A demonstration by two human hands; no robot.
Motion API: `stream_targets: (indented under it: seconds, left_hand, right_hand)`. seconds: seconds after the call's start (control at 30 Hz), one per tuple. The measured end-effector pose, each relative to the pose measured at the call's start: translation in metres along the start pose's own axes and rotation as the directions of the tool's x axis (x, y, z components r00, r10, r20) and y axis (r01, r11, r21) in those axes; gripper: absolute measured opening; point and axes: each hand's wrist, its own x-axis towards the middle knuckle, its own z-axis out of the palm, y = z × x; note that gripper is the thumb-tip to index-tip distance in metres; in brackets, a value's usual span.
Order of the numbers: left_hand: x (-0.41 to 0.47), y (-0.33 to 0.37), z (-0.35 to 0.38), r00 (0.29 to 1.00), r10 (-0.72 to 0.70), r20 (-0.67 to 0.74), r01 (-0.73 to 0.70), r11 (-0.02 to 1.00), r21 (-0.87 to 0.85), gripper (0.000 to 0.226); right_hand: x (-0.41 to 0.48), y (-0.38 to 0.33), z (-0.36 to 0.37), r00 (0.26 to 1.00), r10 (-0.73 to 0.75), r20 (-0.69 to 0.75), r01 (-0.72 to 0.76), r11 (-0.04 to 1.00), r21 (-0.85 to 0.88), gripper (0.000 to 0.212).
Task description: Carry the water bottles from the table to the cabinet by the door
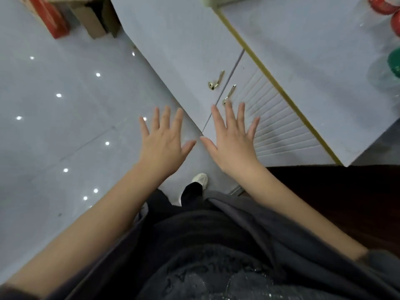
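I stand in front of a white cabinet (303, 61) with a yellow-edged top and two doors with gold handles (216, 81). Water bottles stand on its top at the far right: a red-labelled bottle (383, 5) at the upper corner, a second red-labelled bottle (396, 22) below it, and a green-labelled bottle (392, 61). All three are cut off by the frame edge. My left hand (164, 141) and my right hand (231, 144) are held out flat, fingers spread, palms down, in front of the cabinet doors. Both hold nothing.
Glossy pale floor tiles (54, 126) spread to the left. Cardboard boxes, one of them a red box (49, 16), stand on the floor at the top left. A dark wooden surface (335, 191) lies to the right of the cabinet. My shoe (201, 179) is near the cabinet base.
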Motion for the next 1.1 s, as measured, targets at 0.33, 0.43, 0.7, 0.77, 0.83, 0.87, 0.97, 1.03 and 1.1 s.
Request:
stream_targets:
  seconds: [0.33,0.43,0.7,0.77,0.83,0.87,0.97,1.03,1.1]
  left_hand:
    - [-0.052,-0.093,0.042,0.938,-0.161,0.306,0.203,0.973,-0.112,0.073]
    - [-0.072,-0.134,0.043,0.918,-0.203,0.342,0.267,0.952,-0.152,0.071]
    - [-0.133,-0.242,0.044,0.841,-0.375,0.391,0.486,0.840,-0.239,0.069]
    - [-0.152,-0.266,0.046,0.814,-0.427,0.395,0.547,0.792,-0.271,0.068]
    - [-0.160,-0.279,0.045,0.802,-0.449,0.393,0.571,0.770,-0.286,0.068]
    - [-0.165,-0.286,0.045,0.792,-0.467,0.394,0.589,0.752,-0.295,0.068]
    - [-0.182,-0.310,0.045,0.746,-0.541,0.389,0.662,0.669,-0.339,0.069]
    - [-0.193,-0.325,0.046,0.713,-0.589,0.381,0.701,0.608,-0.372,0.068]
    - [-0.205,-0.342,0.048,0.687,-0.635,0.352,0.726,0.577,-0.375,0.067]
  right_hand:
    - [0.026,-0.090,0.050,0.914,-0.039,0.405,0.099,0.987,-0.128,0.075]
    - [0.030,-0.137,0.057,0.882,-0.084,0.463,0.180,0.969,-0.167,0.075]
    - [0.029,-0.263,0.082,0.794,-0.220,0.566,0.417,0.875,-0.244,0.074]
    - [0.029,-0.293,0.086,0.772,-0.262,0.579,0.481,0.837,-0.263,0.074]
    - [0.033,-0.312,0.086,0.761,-0.275,0.588,0.508,0.816,-0.275,0.074]
    - [0.034,-0.324,0.087,0.750,-0.287,0.596,0.533,0.795,-0.288,0.074]
    - [0.036,-0.365,0.093,0.702,-0.342,0.625,0.625,0.717,-0.309,0.074]
    - [0.038,-0.395,0.094,0.669,-0.373,0.643,0.671,0.675,-0.306,0.074]
    - [0.040,-0.426,0.098,0.638,-0.395,0.661,0.709,0.637,-0.303,0.074]
